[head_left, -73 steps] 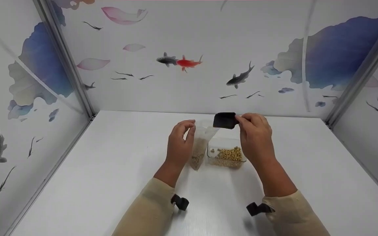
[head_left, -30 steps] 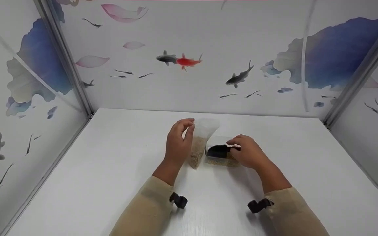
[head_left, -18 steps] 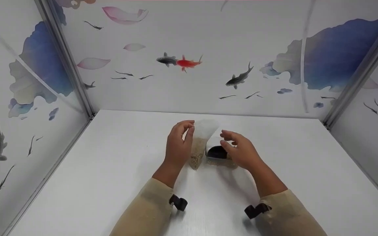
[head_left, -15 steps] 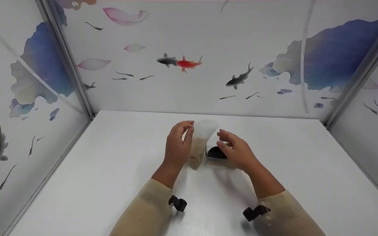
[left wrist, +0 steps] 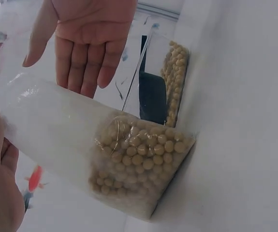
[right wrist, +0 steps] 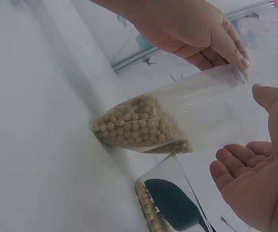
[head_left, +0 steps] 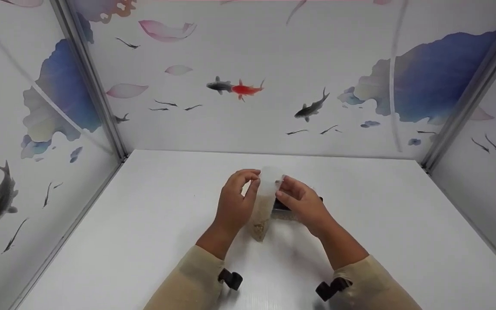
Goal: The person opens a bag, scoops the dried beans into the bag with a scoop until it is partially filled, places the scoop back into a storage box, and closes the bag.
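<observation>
A clear plastic bag (head_left: 266,202) with a load of pale round beans (left wrist: 143,154) in its bottom stands on the table. My left hand (head_left: 236,200) pinches the bag's upper edge between thumb and fingers, seen best in the right wrist view. Beside the opposite edge, my right hand (head_left: 310,211) has thumb and fingers spread apart; nothing is gripped in it. Just right of the bag, a clear box (right wrist: 164,172) holds more beans (right wrist: 148,208). A black scoop (right wrist: 172,200) lies in this box. In the head view my right hand partly hides both.
A white table (head_left: 153,241) carries the bag and box. Around it rise white panels (head_left: 239,125) printed with fish and leaves, joined by metal corner posts (head_left: 88,77). Black wrist straps (head_left: 230,279) sit on both sleeves.
My right hand lowered the scoop into the box, let go of it and moved left to the bag's edge. The bag has come slightly nearer; my left hand keeps its pinch.
</observation>
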### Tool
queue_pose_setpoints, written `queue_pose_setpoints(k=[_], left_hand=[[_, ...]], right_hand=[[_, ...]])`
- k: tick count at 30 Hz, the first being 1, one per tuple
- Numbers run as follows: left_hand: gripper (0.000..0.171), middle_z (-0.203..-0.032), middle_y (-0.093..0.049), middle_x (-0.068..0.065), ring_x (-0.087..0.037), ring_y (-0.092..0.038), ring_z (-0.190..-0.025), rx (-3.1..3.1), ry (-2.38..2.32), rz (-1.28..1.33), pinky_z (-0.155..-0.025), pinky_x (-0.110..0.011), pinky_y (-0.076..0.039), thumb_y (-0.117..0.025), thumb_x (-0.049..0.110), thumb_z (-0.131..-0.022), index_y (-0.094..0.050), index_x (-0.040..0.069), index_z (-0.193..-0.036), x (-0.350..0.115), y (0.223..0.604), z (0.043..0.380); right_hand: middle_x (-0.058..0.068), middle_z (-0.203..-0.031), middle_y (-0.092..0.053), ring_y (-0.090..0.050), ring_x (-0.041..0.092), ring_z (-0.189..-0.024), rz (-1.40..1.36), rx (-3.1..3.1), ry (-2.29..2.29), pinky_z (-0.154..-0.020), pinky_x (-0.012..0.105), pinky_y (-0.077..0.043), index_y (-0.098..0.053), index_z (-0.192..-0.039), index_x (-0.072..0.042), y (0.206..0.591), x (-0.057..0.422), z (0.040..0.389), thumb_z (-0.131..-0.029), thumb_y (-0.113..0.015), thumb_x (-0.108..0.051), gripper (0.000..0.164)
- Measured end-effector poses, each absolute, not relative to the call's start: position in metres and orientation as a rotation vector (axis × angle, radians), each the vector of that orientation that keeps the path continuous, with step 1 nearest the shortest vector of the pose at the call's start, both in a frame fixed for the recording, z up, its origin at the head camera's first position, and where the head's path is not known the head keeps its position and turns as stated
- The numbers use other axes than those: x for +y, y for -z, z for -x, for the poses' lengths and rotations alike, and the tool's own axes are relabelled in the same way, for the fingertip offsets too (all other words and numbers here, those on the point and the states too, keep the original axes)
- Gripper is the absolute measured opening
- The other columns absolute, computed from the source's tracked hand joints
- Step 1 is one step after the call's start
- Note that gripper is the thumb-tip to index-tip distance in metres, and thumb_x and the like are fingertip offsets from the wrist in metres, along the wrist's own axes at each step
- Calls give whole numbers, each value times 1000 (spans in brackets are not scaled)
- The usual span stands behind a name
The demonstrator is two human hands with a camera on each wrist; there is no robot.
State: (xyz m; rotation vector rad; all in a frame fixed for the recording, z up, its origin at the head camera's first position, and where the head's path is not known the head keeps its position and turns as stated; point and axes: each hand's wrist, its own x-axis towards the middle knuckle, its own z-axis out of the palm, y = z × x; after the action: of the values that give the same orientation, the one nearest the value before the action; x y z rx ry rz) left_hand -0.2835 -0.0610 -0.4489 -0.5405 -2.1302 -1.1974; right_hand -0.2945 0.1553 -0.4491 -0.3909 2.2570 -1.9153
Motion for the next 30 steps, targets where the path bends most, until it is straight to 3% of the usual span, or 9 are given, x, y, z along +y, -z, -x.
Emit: queue_pose_setpoints(k=[4,8,14,16,18,23,30], left_hand=[[22,-137,-72,0,-16,-66,-135,-2119,1212,613,-117,-38,-56,-59,31,-112,-69,13,-119,-61,451,284],[36,-148,-66,1,-17,-62,-140,-2123,1406,612,-122,-44,-51,-53,36,-114,-64,14,-139,-67,454,288],[57,-167,-48,4,-21,-41,-159,-2201,1890,491,-136,-56,-26,-20,47,-116,-44,23,-162,-78,463,299],[57,-171,-43,6,-21,-33,-164,-2236,2016,457,-138,-58,-18,-17,47,-116,-42,27,-163,-80,465,301],[55,-168,-48,5,-22,-31,-164,-2262,2093,439,-138,-60,-16,-20,46,-115,-43,30,-162,-80,466,301],[48,-148,-66,-2,-21,-51,-151,-2230,2152,478,-136,-55,-27,-30,40,-115,-51,27,-156,-81,462,299],[44,-144,-68,-4,-21,-62,-139,-2210,2128,499,-130,-48,-40,-36,34,-115,-60,18,-149,-83,457,294]], right_hand=[[8,-164,-53,-51,28,-153,407,2273,1914,-127,49,-44,-33,-168,-9,449,153,290,-99,-78,-40,88],[8,-161,-56,-54,27,-151,403,2279,1946,-125,46,-47,-36,-166,-10,447,150,287,-98,-80,-39,86],[6,-156,-60,-59,25,-146,444,2336,1948,-123,45,-49,-41,-164,-11,447,140,279,-97,-82,-35,82],[5,-156,-61,-60,25,-144,476,2384,1915,-123,46,-50,-42,-164,-11,447,136,275,-95,-84,-36,84],[4,-156,-61,-61,24,-143,492,2436,1881,-122,46,-51,-42,-164,-12,447,132,272,-95,-84,-38,85],[2,-158,-60,-60,22,-145,494,2521,1823,-120,44,-52,-42,-165,-13,447,125,266,-100,-77,-40,78],[0,-165,-52,-54,22,-152,551,2462,1832,-123,44,-48,-38,-167,-14,445,128,266,-107,-68,-34,70]])
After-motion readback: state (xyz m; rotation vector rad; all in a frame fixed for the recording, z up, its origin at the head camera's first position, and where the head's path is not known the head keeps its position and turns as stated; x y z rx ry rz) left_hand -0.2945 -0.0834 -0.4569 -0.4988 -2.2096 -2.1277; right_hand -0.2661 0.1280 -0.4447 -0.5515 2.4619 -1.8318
